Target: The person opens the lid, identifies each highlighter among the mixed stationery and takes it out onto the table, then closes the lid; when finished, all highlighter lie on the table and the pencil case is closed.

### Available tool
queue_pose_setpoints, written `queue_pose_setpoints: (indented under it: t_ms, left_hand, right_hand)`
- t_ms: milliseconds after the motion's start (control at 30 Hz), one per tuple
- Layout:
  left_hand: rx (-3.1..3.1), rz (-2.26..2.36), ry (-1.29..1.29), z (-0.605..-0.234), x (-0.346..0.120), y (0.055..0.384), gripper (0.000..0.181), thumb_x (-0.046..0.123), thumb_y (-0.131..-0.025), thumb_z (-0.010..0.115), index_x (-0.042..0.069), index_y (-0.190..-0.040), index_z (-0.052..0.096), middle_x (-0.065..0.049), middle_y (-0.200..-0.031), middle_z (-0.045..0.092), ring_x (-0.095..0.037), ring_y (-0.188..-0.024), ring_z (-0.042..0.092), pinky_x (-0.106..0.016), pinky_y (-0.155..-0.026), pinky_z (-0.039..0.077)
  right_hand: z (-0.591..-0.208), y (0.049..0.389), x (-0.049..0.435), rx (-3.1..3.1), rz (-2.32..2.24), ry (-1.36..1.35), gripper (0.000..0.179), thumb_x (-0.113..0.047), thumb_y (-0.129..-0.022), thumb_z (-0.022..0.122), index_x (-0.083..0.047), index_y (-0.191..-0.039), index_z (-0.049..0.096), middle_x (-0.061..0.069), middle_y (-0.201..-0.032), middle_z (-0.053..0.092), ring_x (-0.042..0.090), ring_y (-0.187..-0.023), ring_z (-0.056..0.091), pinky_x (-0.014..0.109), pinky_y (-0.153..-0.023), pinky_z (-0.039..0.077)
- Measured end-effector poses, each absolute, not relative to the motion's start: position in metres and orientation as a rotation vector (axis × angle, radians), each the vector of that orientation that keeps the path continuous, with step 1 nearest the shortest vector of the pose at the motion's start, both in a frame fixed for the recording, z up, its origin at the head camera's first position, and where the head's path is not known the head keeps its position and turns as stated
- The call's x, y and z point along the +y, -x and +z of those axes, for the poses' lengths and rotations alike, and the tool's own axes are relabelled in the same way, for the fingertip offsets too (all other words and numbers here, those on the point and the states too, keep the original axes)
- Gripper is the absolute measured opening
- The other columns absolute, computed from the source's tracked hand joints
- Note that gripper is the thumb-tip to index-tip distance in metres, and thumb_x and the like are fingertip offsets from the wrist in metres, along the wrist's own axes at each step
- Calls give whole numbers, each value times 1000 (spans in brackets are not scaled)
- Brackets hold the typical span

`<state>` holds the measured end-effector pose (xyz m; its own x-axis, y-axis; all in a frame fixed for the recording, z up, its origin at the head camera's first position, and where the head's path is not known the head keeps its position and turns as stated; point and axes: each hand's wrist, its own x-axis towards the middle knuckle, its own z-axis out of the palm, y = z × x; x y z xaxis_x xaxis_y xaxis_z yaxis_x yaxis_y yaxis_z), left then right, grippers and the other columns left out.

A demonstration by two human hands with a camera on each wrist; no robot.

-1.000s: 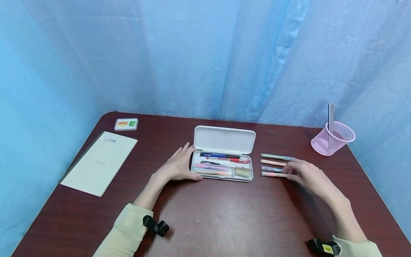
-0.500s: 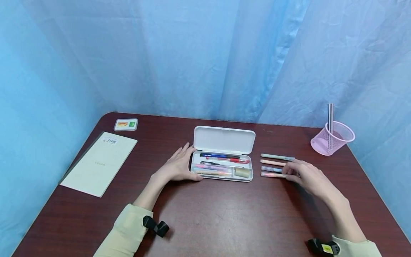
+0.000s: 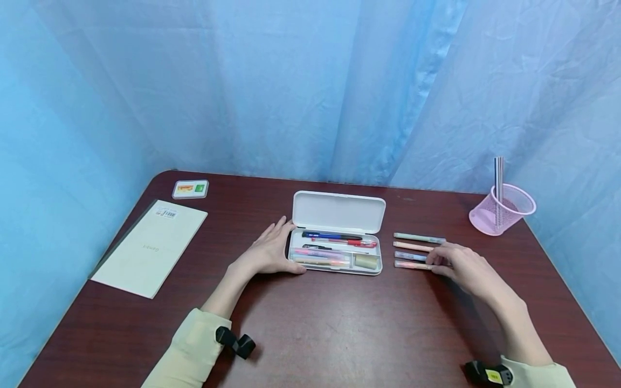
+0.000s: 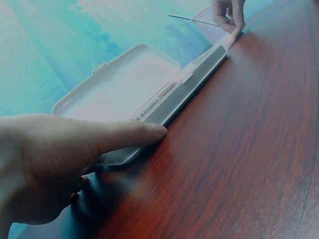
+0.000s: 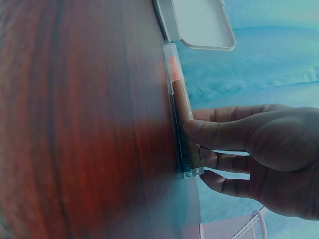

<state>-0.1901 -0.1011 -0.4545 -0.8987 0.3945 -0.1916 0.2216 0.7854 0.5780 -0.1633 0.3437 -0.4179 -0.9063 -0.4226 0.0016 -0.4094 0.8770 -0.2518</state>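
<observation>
Pinching the front marker (image 3: 411, 264), across a gap from the pencil case (image 3: 338, 212), is the right hand (image 3: 462, 265); the left hand (image 3: 269, 249), fingers spread, touches the case. Only the head view shows the notebook (image 3: 150, 248) by the left edge of the worktop (image 3: 335, 328).

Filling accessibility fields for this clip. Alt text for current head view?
A person's right hand pinches the frontmost of four pens beside an open white pencil case, while the left hand touches the case's left end. A notebook and card lie at left, a pink mesh cup at right.
</observation>
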Motion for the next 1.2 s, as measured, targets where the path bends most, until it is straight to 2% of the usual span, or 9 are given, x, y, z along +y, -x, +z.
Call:
queue_pose_setpoints:
  t_ms: [1200]
  left_hand:
    - [2681,797,-488,-455,-101,191,109,51,-74,87,9,-158,32,-15,-172,23,-28,-163,10,-47,-134,12]
  right_hand:
    - [-421,163,344,3008,-322,666,18,-8,-82,82,-24,-88,74,-13,-79,63,2,-73,53,27,-62,45]
